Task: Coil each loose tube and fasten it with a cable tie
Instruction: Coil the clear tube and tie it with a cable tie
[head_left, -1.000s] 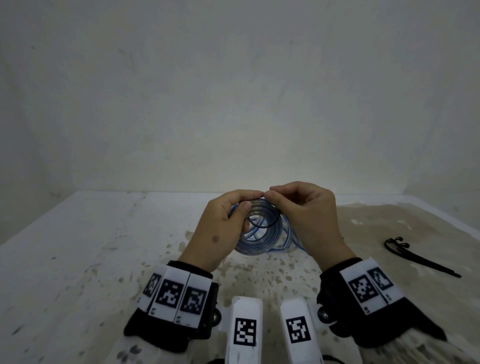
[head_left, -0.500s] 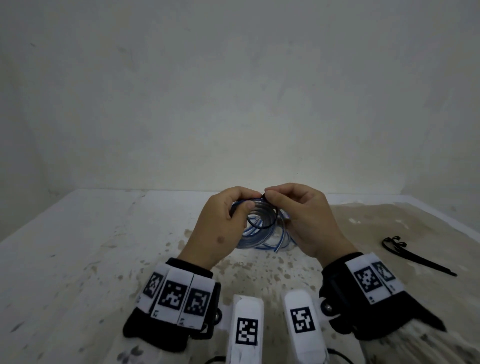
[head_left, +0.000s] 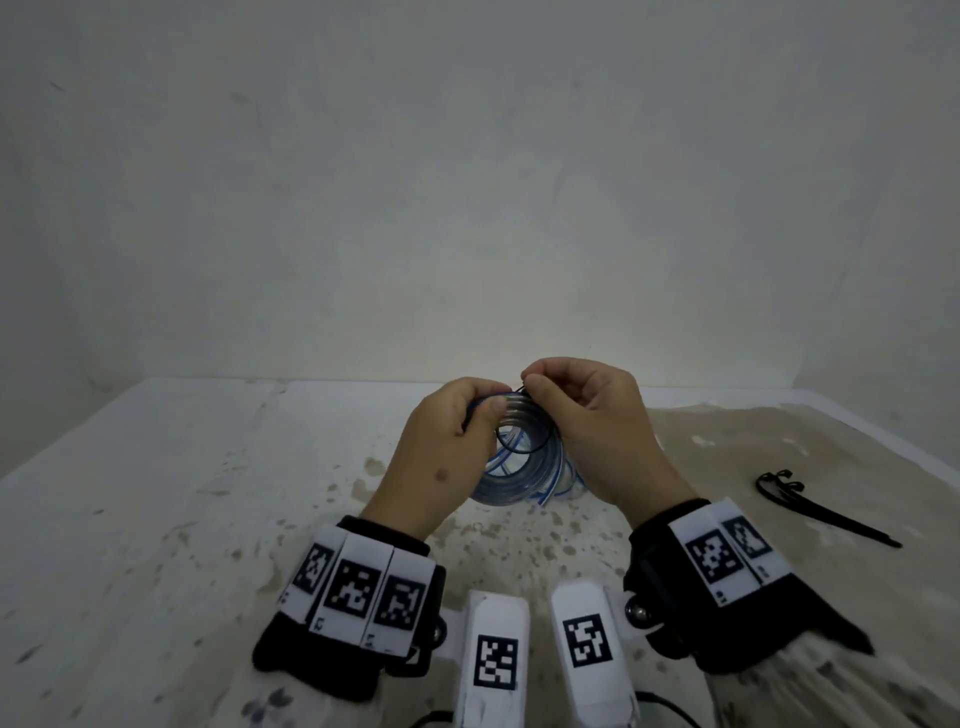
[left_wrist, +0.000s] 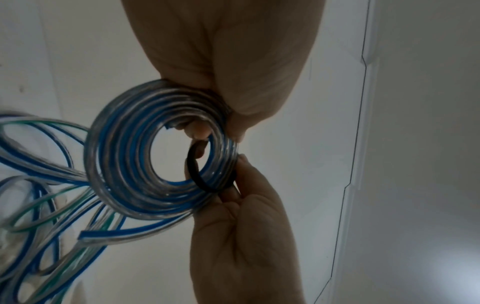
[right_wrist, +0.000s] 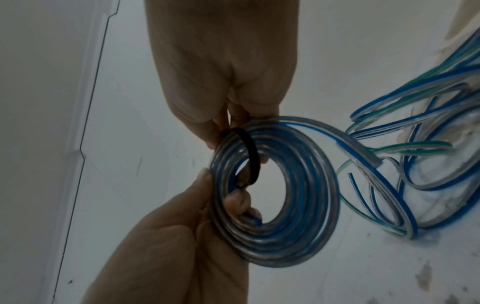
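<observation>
A: Near first. Left hand (head_left: 441, 447)?

B: Fingers curled round the coiled tube (head_left: 519, 467), thumb inside the ring, pinning the turns, probably so they can't spring apart.

A: Right hand (head_left: 592, 431)?

B: Pinching the black cable tie (left_wrist: 197, 170) at the coil's top edge. The tie is looped round the bundle, not yet snug, I'd say.

A: Coil's where?

B: Held between both hands, above the stained table (head_left: 156, 519). Loose tubes (right_wrist: 415, 164) are piled just behind.

A: Farther out?

B: Spare cable ties (head_left: 810, 509) lie well to the right, within reach for the next coil.
</observation>
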